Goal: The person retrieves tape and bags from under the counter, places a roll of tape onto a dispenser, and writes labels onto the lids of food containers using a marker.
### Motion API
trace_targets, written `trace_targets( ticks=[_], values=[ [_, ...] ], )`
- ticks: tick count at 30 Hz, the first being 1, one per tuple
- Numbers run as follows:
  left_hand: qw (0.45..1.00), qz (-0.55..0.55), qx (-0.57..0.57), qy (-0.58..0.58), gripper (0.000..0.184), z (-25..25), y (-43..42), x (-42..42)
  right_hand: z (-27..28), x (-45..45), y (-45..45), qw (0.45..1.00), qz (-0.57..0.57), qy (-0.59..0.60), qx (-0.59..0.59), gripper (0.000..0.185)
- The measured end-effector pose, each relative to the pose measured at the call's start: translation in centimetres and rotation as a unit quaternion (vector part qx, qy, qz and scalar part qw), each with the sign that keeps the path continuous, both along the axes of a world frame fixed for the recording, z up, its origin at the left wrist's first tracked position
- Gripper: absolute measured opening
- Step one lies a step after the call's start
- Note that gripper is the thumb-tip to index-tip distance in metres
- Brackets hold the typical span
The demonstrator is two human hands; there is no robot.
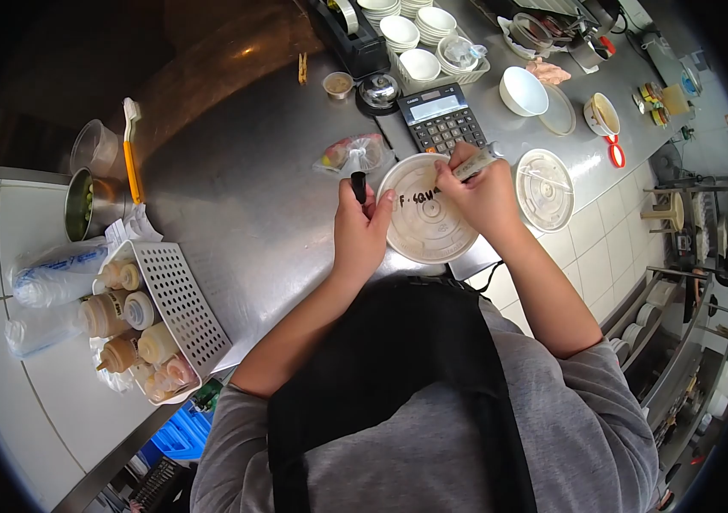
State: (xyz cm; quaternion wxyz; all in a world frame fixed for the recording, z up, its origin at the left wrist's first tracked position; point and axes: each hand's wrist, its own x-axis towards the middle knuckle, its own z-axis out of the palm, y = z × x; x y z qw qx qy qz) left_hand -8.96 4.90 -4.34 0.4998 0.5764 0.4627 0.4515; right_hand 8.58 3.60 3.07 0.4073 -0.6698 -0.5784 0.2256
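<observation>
My right hand (485, 198) grips a marker pen (472, 166), its tip end hidden by the fingers over a round, translucent plastic lid (428, 235). Black handwritten letters, roughly "F. SQU", run across the lid. My left hand (360, 235) pinches a black marker cap (359, 185), and its thumb touches the lid's left edge. A second round lid (545, 190) lies to the right of my right hand. Just beyond the first lid are a black calculator (442, 121) and a small clear bag (355, 154) with colourful contents.
At the far side stand a call bell (378, 92), a tape dispenser (351, 38) and a basket of white bowls (419, 64). A white basket of sauce bottles (177, 299) sits left, near a yellow-handled brush (131, 154) and metal pot (80, 205). Red-handled scissors (616, 152) lie right.
</observation>
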Motion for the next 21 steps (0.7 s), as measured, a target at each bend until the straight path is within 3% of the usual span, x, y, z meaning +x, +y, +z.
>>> trace_targets(
  ticks=[2,6,8,12,15,18,20,21],
  values=[
    [1.0,-0.001,-0.003,0.008,0.025,0.1,0.0,0.0,0.5,-0.2,-0.2,0.998,0.026,-0.051,-0.003,0.02],
    [1.0,-0.002,-0.005,0.0,0.025,0.0,0.0,0.0,0.3,0.2,-0.1,1.0,-0.004,-0.013,-0.006,0.019],
    [1.0,0.0,-0.003,0.005,0.025,0.1,0.0,0.0,0.9,0.0,-0.2,0.997,0.016,-0.067,-0.026,0.019],
    [1.0,0.002,-0.006,0.008,0.025,0.1,0.0,0.0,0.7,0.1,-0.2,0.998,0.002,-0.052,-0.027,0.019],
    [1.0,0.003,-0.002,0.022,0.024,0.0,0.0,0.0,0.2,0.6,0.0,0.995,0.015,-0.09,0.031,0.019],
    [1.0,0.015,0.002,0.005,0.024,-0.4,0.0,0.2,0.4,1.7,-0.1,1.0,0.017,-0.008,-0.012,0.021],
    [1.0,0.014,0.005,0.002,0.023,-0.2,0.5,0.3,1.0,3.6,0.0,0.982,-0.055,0.174,0.042,0.023],
    [1.0,0.012,-0.002,0.007,0.023,-0.3,0.9,0.3,1.6,5.0,-0.1,0.983,-0.062,0.167,0.043,0.023]
  ],
)
